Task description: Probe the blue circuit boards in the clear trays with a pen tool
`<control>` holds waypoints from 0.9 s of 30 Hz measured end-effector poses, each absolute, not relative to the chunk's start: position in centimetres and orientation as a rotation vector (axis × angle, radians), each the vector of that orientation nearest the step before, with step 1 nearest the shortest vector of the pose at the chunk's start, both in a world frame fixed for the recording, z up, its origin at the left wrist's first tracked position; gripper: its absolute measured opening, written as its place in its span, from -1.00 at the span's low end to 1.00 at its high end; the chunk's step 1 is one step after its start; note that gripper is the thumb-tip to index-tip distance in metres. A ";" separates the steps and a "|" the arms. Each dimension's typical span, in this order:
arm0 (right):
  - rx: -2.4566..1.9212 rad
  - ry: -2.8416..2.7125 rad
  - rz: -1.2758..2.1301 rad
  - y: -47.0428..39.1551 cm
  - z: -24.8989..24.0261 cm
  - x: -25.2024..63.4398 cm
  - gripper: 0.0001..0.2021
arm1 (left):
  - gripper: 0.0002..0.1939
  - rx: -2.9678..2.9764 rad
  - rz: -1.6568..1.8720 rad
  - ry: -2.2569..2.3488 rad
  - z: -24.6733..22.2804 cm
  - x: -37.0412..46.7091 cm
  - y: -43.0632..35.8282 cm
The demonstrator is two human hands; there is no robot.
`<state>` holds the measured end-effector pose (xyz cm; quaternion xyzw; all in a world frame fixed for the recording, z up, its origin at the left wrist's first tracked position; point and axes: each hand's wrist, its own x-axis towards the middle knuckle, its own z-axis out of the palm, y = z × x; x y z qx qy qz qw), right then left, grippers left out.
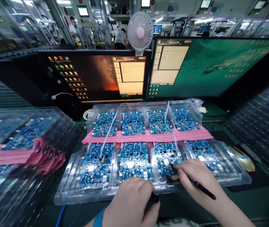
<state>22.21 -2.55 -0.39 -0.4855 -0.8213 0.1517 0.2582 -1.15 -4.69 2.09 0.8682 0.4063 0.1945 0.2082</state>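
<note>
A clear plastic tray point(64, 192) holds several blue circuit boards point(134, 157) in two rows. My right hand point(199, 179) is closed on a slim black pen point(202, 188), its fingertips over the lower edge of the third front-row board point(165, 154). Whether the pen tip touches that board cannot be made out. My left hand point(134, 201), with a blue wristband point(99, 217), is curled at the tray's front edge around a black rod-like object point(154, 198); most of that object is hidden. White cables point(109, 132) run onto the first and third front boards.
A pink strip point(146, 137) lies across the tray. Two monitors point(96, 78) and a small fan point(140, 31) stand behind it. Stacked trays with boards point(18, 126) rise at left, more trays point(262, 126) at right. A gold-coloured mouse point(243, 159) sits right of the tray.
</note>
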 end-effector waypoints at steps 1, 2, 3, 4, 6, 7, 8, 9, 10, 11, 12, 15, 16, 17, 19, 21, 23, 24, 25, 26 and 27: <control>-1.321 -2.210 0.377 -2.7 -0.2 22.2 -0.85 | -0.91 2.396 0.551 1.139 2.1 -1.2 -4.7; -1.310 -2.186 0.359 -2.8 0.0 22.3 -0.85 | -0.88 2.376 0.565 1.148 2.2 -1.3 -4.8; -1.285 -2.146 0.364 -3.1 0.3 22.2 -0.85 | -0.86 2.358 0.575 1.154 2.2 -1.3 -4.8; -1.254 -2.091 0.413 -3.4 0.6 22.1 -0.84 | -0.84 2.344 0.583 1.159 2.2 -1.3 -4.8; -1.169 -1.917 0.645 -4.1 1.1 21.7 -0.82 | -0.82 2.336 0.594 1.172 2.2 -1.3 -4.8; -1.114 -1.798 0.802 -4.5 1.3 21.4 -0.81 | -0.82 2.336 0.596 1.186 2.2 -1.2 -4.8; -1.065 -1.665 0.960 -4.8 1.4 21.0 -0.78 | -0.82 2.334 0.603 1.204 2.2 -1.2 -4.8; -1.024 -1.535 1.099 -5.1 1.4 20.5 -0.75 | -0.82 2.330 0.619 1.226 2.1 -1.1 -4.8; -0.997 -1.421 1.206 -5.3 1.3 20.1 -0.71 | -0.83 2.322 0.648 1.249 2.1 -1.1 -4.8; -0.991 -1.327 1.274 -5.5 1.1 19.8 -0.70 | -0.83 2.310 0.682 1.269 2.1 -1.0 -4.8; -1.003 -1.259 1.315 -5.6 0.9 19.4 -0.70 | -0.83 2.297 0.719 1.285 2.0 -1.0 -4.8; -1.053 -1.206 1.349 -5.6 0.2 19.0 -0.72 | -0.84 2.286 0.812 1.310 1.7 -1.1 -4.8; -1.074 -1.233 1.348 -5.6 0.0 19.0 -0.71 | -0.84 2.291 0.827 1.313 1.6 -1.1 -4.8; -1.095 -1.281 1.345 -5.6 -0.1 19.0 -0.70 | -0.85 2.301 0.831 1.312 1.4 -1.1 -4.8; -1.123 -1.403 1.337 -5.6 -0.1 18.9 -0.68 | -0.85 2.333 0.816 1.299 1.2 -1.2 -4.8; -1.124 -1.533 1.333 -5.7 -0.1 18.7 -0.69 | -0.85 2.390 0.795 1.252 1.2 -1.2 -4.7; -1.153 -1.613 1.306 -5.9 -0.1 18.2 -0.71 | -0.84 2.492 0.800 1.150 1.2 -1.3 -4.6; -1.158 -1.631 1.284 -6.0 -0.1 17.9 -0.69 | -0.81 2.555 0.812 1.089 1.2 -1.3 -4.5; -1.142 -1.640 1.263 -6.1 -0.1 17.5 -0.65 | -0.76 2.622 0.827 1.031 1.2 -1.3 -4.4; -1.106 -1.647 1.237 -6.2 0.0 17.1 -0.60 | -0.69 2.683 0.842 0.985 1.1 -1.3 -4.4; -1.056 -1.658 1.205 -6.3 0.1 16.8 -0.55 | -0.62 2.728 0.852 0.956 1.0 -1.2 -4.3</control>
